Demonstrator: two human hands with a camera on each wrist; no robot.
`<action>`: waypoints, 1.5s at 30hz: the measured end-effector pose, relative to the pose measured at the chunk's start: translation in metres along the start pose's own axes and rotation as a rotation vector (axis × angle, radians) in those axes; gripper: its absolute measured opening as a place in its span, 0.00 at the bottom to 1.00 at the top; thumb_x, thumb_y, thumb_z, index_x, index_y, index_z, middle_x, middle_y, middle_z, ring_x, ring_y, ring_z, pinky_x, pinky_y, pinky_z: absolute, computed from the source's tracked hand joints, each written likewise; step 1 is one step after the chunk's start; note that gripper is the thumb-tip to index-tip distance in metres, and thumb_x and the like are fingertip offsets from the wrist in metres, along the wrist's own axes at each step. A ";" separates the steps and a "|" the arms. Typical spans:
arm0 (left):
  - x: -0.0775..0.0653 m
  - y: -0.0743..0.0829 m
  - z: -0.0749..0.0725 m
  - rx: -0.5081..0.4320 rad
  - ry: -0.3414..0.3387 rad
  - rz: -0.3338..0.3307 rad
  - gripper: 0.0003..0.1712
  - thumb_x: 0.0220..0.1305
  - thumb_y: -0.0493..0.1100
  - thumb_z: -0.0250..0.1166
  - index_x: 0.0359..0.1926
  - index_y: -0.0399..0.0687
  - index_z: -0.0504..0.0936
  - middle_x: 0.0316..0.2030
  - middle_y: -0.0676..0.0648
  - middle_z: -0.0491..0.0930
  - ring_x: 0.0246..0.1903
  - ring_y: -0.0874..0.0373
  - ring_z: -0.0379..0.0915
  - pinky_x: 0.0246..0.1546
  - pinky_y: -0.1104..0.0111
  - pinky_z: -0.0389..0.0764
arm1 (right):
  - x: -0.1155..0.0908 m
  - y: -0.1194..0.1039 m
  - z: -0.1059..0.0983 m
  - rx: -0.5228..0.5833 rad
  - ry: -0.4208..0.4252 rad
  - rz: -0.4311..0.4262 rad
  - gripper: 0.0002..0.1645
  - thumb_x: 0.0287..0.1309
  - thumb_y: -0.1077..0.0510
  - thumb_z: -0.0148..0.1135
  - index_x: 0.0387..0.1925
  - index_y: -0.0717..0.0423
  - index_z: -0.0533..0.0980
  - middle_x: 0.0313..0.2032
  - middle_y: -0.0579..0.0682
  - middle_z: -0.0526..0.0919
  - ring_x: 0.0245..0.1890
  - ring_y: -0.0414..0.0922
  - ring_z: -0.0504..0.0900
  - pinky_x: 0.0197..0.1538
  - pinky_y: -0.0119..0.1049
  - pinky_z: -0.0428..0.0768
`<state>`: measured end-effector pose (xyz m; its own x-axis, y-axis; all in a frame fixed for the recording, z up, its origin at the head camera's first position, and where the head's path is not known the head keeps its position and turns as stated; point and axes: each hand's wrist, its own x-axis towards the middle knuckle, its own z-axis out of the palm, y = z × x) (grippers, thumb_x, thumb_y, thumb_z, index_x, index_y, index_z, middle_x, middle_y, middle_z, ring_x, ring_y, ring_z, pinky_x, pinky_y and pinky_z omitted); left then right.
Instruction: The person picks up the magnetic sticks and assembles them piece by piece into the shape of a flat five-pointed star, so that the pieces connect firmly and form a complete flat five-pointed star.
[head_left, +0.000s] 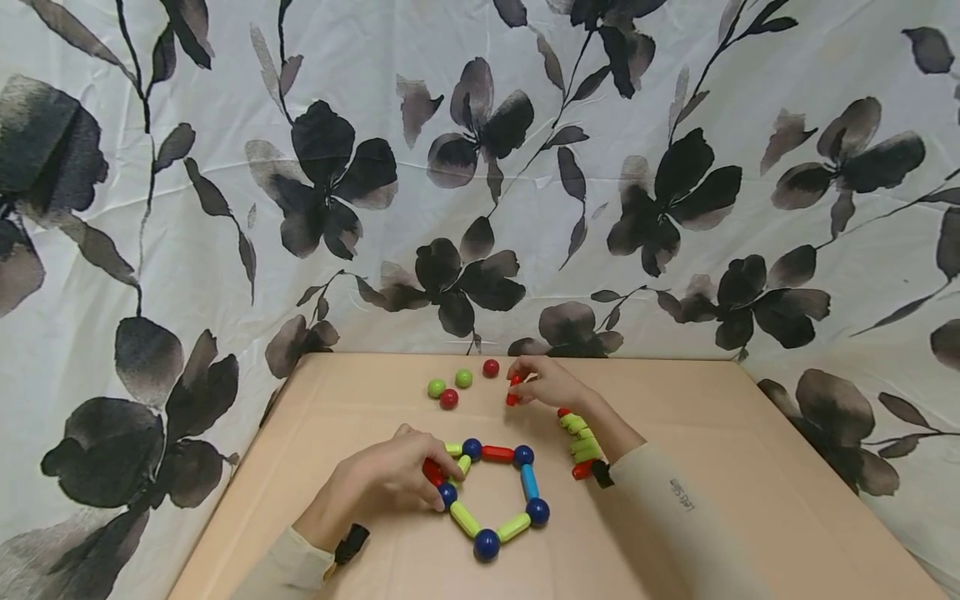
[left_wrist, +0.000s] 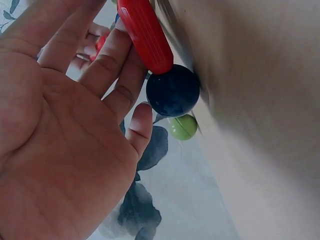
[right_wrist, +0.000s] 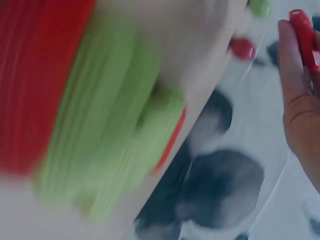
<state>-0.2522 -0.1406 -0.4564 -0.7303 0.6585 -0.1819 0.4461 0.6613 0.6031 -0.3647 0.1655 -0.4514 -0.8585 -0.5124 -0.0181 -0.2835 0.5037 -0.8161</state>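
Observation:
My right hand [head_left: 547,385] pinches a short red rod [head_left: 513,390] of a ball-and-rod building toy above the far part of the table. In the right wrist view, that red rod [right_wrist: 304,37] stands up between fingertips at the right edge. My left hand [head_left: 393,467] holds another red rod [head_left: 432,472] at the left of a linked figure. Its blue ball [head_left: 447,496] sits beside my left fingers. In the left wrist view, fingers lie behind a red rod [left_wrist: 147,37] joined to a dark blue ball [left_wrist: 172,91]. My left hand hides part of the figure.
The figure's lime rods [head_left: 465,519], light blue rod [head_left: 529,481] and blue balls [head_left: 487,544] lie on the table [head_left: 675,417]. Lime and red rods [head_left: 581,440] line up below my right forearm. Green balls [head_left: 463,378] and red balls [head_left: 448,399] stand at the back.

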 end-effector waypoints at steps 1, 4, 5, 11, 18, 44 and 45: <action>0.000 0.000 0.000 -0.001 -0.001 0.000 0.20 0.49 0.46 0.85 0.45 0.67 0.92 0.42 0.67 0.86 0.49 0.54 0.61 0.46 0.59 0.60 | 0.001 -0.004 0.006 0.045 -0.025 0.001 0.13 0.67 0.62 0.66 0.50 0.61 0.78 0.45 0.56 0.81 0.42 0.48 0.86 0.48 0.41 0.87; 0.000 -0.001 0.001 -0.009 -0.005 -0.004 0.20 0.49 0.46 0.85 0.44 0.67 0.92 0.42 0.66 0.86 0.49 0.54 0.61 0.46 0.59 0.60 | 0.006 -0.011 0.023 0.108 -0.114 0.021 0.13 0.66 0.61 0.69 0.48 0.64 0.77 0.43 0.55 0.81 0.41 0.47 0.87 0.48 0.41 0.88; 0.000 -0.001 0.001 -0.011 -0.006 -0.005 0.20 0.49 0.46 0.85 0.44 0.67 0.92 0.42 0.66 0.86 0.49 0.54 0.61 0.46 0.59 0.61 | 0.007 -0.012 0.027 0.116 -0.146 0.029 0.14 0.66 0.61 0.69 0.47 0.65 0.77 0.43 0.55 0.83 0.41 0.47 0.87 0.48 0.41 0.87; 0.002 -0.001 0.002 -0.035 -0.010 -0.018 0.20 0.49 0.46 0.85 0.44 0.68 0.93 0.43 0.66 0.86 0.50 0.53 0.61 0.46 0.59 0.61 | 0.013 -0.006 0.041 0.153 -0.295 0.065 0.13 0.69 0.62 0.66 0.49 0.67 0.77 0.41 0.54 0.88 0.40 0.50 0.90 0.50 0.42 0.87; 0.002 0.002 0.002 -0.026 -0.009 -0.008 0.20 0.49 0.46 0.85 0.45 0.67 0.93 0.43 0.65 0.86 0.50 0.54 0.62 0.46 0.59 0.61 | 0.011 -0.003 0.039 0.108 -0.338 0.052 0.08 0.71 0.61 0.64 0.46 0.61 0.82 0.40 0.51 0.89 0.38 0.45 0.86 0.48 0.37 0.84; -0.002 0.000 0.000 -0.013 0.003 -0.021 0.20 0.49 0.46 0.85 0.44 0.69 0.92 0.45 0.66 0.85 0.50 0.54 0.61 0.45 0.60 0.63 | -0.038 0.029 -0.052 -0.161 0.022 0.032 0.17 0.72 0.59 0.62 0.59 0.54 0.81 0.55 0.62 0.83 0.52 0.51 0.79 0.55 0.46 0.81; -0.002 0.000 0.000 -0.017 0.003 -0.023 0.20 0.48 0.45 0.85 0.44 0.69 0.92 0.45 0.65 0.85 0.50 0.53 0.61 0.45 0.60 0.63 | -0.040 0.033 -0.055 -0.173 0.029 0.039 0.17 0.72 0.60 0.62 0.59 0.55 0.81 0.55 0.62 0.83 0.52 0.51 0.79 0.55 0.45 0.80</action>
<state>-0.2506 -0.1421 -0.4565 -0.7418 0.6423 -0.1931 0.4205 0.6697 0.6121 -0.3628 0.2409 -0.4460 -0.8814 -0.4715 -0.0291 -0.3172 0.6364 -0.7031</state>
